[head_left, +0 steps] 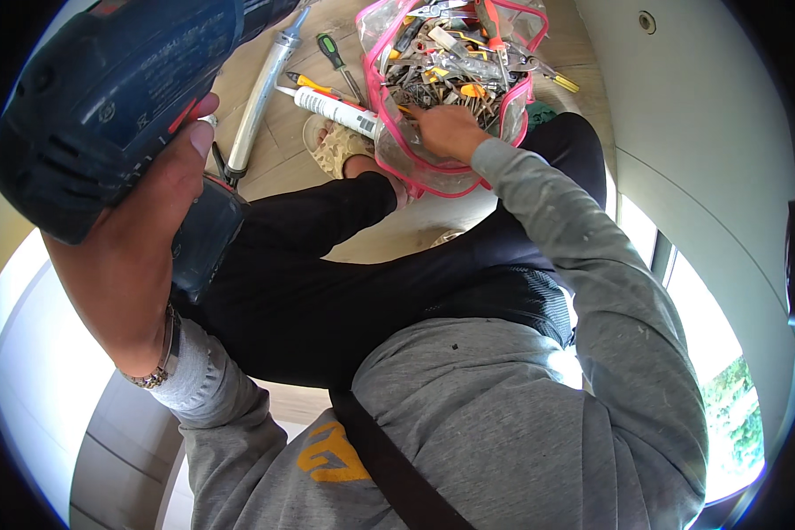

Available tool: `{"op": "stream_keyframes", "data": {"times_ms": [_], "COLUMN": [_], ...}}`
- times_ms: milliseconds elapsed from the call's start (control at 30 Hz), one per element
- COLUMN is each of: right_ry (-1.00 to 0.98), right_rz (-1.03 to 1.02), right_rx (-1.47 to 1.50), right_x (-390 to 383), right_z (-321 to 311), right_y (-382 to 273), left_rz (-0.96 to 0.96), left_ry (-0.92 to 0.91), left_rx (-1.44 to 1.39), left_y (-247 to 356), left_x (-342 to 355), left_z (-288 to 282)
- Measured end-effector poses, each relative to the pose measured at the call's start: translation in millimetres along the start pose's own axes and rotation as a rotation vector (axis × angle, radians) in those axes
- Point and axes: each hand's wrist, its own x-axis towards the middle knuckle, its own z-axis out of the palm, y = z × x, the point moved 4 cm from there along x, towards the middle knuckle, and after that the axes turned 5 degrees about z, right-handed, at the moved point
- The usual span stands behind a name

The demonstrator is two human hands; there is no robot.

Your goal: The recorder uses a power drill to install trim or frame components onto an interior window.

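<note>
My left hand (163, 181) is wrapped round the grip of a dark blue cordless drill (141, 79), raised close to the camera at upper left. Over the near edge of a clear plastic bag with pink trim (371, 66), my right hand (450, 132) reaches in among the contents. Its fingers are curled together, and whatever is in them, if anything, is hidden. Loose screws and bits (415, 88) fill the bag. Pliers (440, 9), a red-handled tool (489, 22) and other hand tools lie on top.
Left of the bag, a white sealant tube (336, 110), a silver caulking gun (263, 102) and a green-and-black screwdriver (331, 53) lie on the tiled floor (274, 132). My sandalled foot (340, 150) is beside the tube. A pale panel (689, 132) rises on the right.
</note>
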Motion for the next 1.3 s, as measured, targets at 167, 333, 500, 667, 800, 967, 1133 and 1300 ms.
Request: {"op": "stream_keyframes", "data": {"times_ms": [167,333,500,667,800,967,1133,1300], "right_ry": [-0.009,-0.133,-0.230,-0.042,-0.321,0.037,-0.088,-0.173], "right_rz": [0.027,-0.035,-0.059,0.187,0.340,0.097,0.157,-0.010], "right_rx": [-0.058,-0.220,-0.142,0.940,0.977,0.229,-0.098,-0.061], "right_x": [7.2,-26.1,-19.5,52.6,59.3,9.1,-28.3,-34.8], "right_z": [27.5,40.4,38.4,57.2,56.1,26.6,24.3,4.8], "right_y": [-9.4,-2.3,7.0,5.9,2.9,-10.0,1.9,4.8], "left_rz": [0.038,-0.005,-0.026,-0.043,-0.017,0.001,0.033,0.031], "left_ry": [-0.021,0.002,0.003,0.006,-0.010,-0.067,-0.071,-0.050], "left_rx": [0.049,-0.003,0.004,-0.017,0.003,0.099,0.096,0.058], "left_y": [3.1,3.1,2.1,4.0,3.8,7.6,4.2,-1.1], "left_x": [1.3,0.2,3.6,2.6,2.2,7.3,8.3,6.5], "left_z": [2.8,1.2,-0.2,3.0,3.5,1.2,3.6,1.7]}}
